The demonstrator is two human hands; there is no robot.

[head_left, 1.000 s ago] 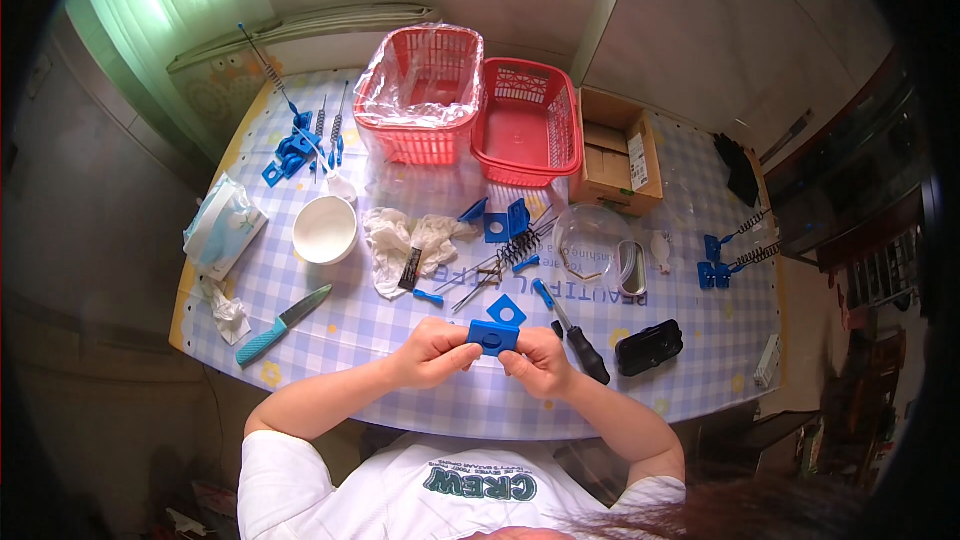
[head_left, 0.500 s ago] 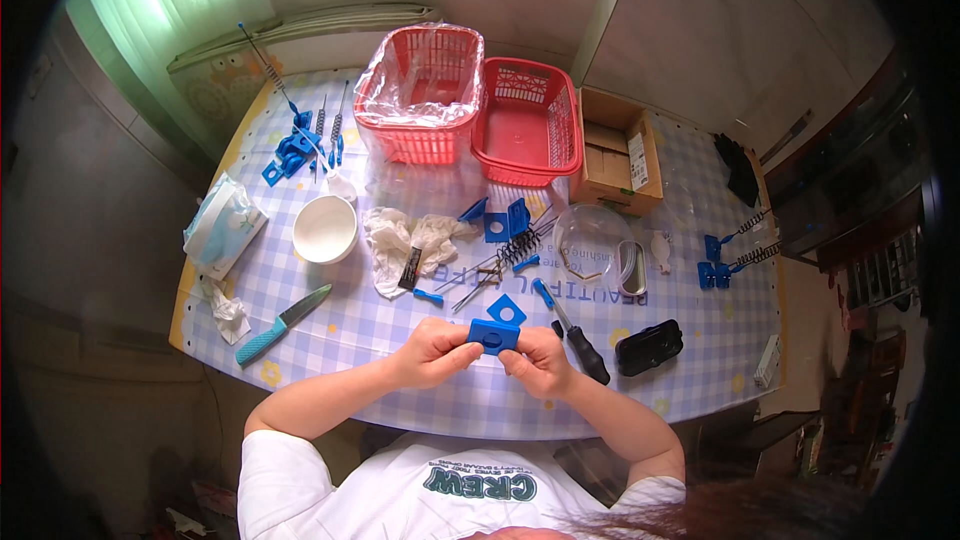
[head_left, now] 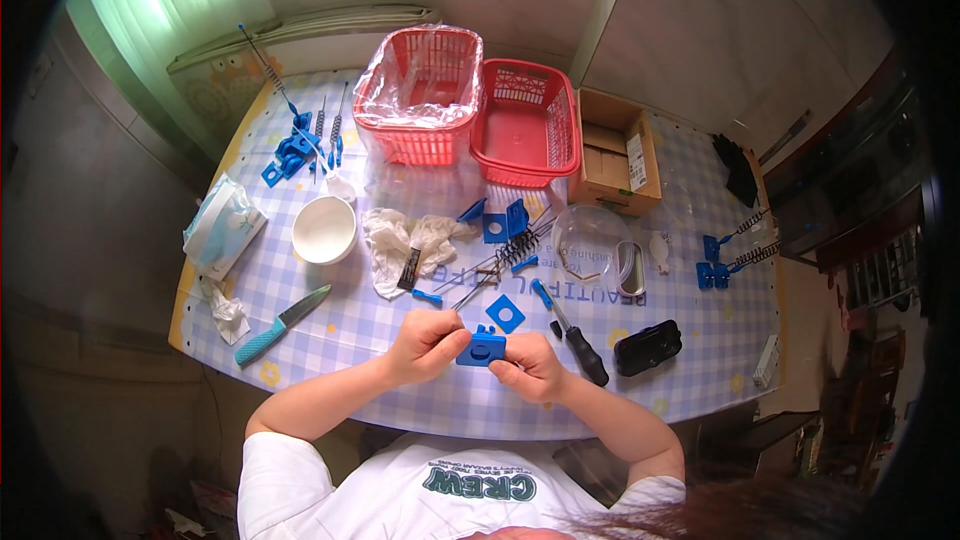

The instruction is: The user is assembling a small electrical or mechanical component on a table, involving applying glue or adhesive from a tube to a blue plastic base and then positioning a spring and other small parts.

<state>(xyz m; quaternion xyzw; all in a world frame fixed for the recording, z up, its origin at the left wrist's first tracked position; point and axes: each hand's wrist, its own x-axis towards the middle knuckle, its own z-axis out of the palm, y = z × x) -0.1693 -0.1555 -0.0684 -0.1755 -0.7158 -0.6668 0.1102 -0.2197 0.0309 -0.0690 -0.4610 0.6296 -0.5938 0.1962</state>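
In front of my chest, a small blue plastic bracket (head_left: 481, 351) with a round recess is gripped at its right edge by my right hand (head_left: 532, 368), thumb on the front. My left hand (head_left: 430, 346) is closed at the bracket's upper left corner; whatever its fingers pinch is hidden. Small blue knobs show above the bracket's top edge. Just beyond it, a flat blue square plate with a hole (head_left: 505, 327) lies on the checked cloth. A screwdriver with black handle (head_left: 587, 355) lies right of my hands, its tip toward a short blue piece (head_left: 542, 292).
A knife with a turquoise handle (head_left: 262, 342) lies at left, near a white bowl (head_left: 324, 246). Springs and rods (head_left: 515, 250) are heaped mid-table beside crumpled tissue (head_left: 385, 255). Red baskets (head_left: 520, 180) and a cardboard box (head_left: 618, 195) line the back. A black case (head_left: 648, 348) sits right.
The bracket has shifted slightly left and toward me, uncovering more of the square plate. My left hand has risen slightly and moved off the bracket's front; my right hand has moved a little left.
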